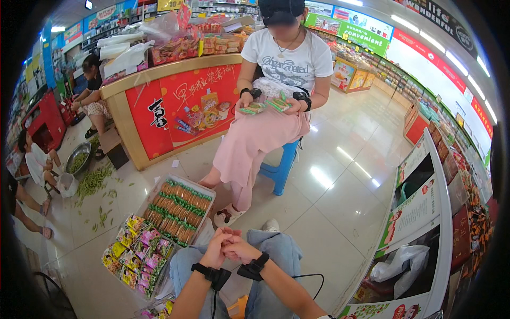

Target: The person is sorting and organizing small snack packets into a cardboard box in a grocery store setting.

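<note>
Above my knees, my left hand and my right hand are clasped together, fingers interlaced, with no object visible in them. Both wrists wear black strapped devices. Beyond my left knee stands a clear plastic bin with rows of round biscuits in green-edged wrappers. Closer on the left, another clear tray holds small yellow and pink snack packets. Across from me a seated person holds green-edged biscuit packs in both hands over the lap.
The person opposite sits on a blue plastic stool. A red-panelled counter piled with packaged goods is behind. Green pods lie on the floor beside a metal basin, near other people. At right runs a white-framed display shelf.
</note>
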### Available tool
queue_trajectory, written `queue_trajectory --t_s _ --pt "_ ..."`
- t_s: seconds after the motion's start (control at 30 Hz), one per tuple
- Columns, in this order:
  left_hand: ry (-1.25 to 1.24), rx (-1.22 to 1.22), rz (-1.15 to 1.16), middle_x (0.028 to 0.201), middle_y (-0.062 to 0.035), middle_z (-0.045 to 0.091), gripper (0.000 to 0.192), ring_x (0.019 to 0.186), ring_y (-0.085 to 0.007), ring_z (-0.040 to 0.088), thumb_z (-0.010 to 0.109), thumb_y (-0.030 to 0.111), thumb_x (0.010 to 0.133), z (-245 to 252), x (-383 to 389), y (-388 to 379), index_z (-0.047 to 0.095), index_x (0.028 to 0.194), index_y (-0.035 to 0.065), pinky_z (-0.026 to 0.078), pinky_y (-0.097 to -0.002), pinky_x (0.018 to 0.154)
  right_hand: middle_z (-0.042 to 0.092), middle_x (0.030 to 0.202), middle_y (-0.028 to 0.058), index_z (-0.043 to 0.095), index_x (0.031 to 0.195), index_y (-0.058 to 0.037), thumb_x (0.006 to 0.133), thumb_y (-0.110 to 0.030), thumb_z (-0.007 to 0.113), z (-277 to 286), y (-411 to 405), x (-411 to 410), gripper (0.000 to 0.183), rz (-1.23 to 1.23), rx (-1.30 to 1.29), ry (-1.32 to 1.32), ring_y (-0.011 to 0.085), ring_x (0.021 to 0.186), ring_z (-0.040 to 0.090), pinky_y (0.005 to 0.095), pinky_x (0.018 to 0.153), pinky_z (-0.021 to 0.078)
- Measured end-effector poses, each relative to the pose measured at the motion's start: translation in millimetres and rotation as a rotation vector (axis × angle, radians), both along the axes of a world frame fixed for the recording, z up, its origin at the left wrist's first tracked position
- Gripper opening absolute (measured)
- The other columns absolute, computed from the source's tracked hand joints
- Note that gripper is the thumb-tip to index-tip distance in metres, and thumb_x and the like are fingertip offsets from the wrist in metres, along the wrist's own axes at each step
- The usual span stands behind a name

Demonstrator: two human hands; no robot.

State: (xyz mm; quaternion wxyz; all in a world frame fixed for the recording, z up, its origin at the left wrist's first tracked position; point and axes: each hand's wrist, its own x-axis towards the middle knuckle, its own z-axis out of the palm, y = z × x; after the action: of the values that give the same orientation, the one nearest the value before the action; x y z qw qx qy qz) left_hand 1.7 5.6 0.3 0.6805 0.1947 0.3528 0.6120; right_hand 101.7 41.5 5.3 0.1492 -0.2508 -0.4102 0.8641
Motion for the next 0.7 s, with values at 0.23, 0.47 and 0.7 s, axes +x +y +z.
queue_trajectory --t_s 0.23,0.47,0.7 --pt "0.025 0.005 -0.065 0.096 -0.0132 0.049 0.027 0.088 -0.0176 0.048 0.043 0.015 0.077 6.5 1.0 -5.1 0.036 0.100 0.0030 0.038 -0.0269 0.076 0.031 0.046 -0.0048 0.040 0.063 -0.0101 0.072 -0.003 0.047 -0.9 3.4 5.4 0.013 0.063 0.031 -0.025 0.0038 0.034 0.028 0.0173 0.032 0.0168" --pt "0.113 -0.032 -0.032 0.100 -0.0124 0.048 0.030 0.089 -0.0194 0.047 0.040 0.028 0.081 -4.5 -0.8 -6.4 0.039 0.101 0.0051 0.037 -0.0285 0.078 0.033 0.048 -0.0050 0.041 0.069 -0.0095 0.073 -0.004 0.049 -8.3 4.2 8.9 0.010 0.169 0.017 0.005 0.0031 0.036 0.028 0.0166 0.033 0.0176" --pt "0.094 -0.022 -0.008 0.104 -0.0118 0.046 0.042 0.098 -0.0211 0.041 0.034 0.041 0.082 -13.0 -1.7 -1.0 0.038 0.102 0.0044 0.035 -0.0320 0.081 0.029 0.053 -0.0071 0.038 0.071 -0.0113 0.075 -0.006 0.049 -10.9 1.2 8.7 0.013 0.398 -0.014 0.061 0.0013 0.040 0.025 0.0165 0.036 0.0159"
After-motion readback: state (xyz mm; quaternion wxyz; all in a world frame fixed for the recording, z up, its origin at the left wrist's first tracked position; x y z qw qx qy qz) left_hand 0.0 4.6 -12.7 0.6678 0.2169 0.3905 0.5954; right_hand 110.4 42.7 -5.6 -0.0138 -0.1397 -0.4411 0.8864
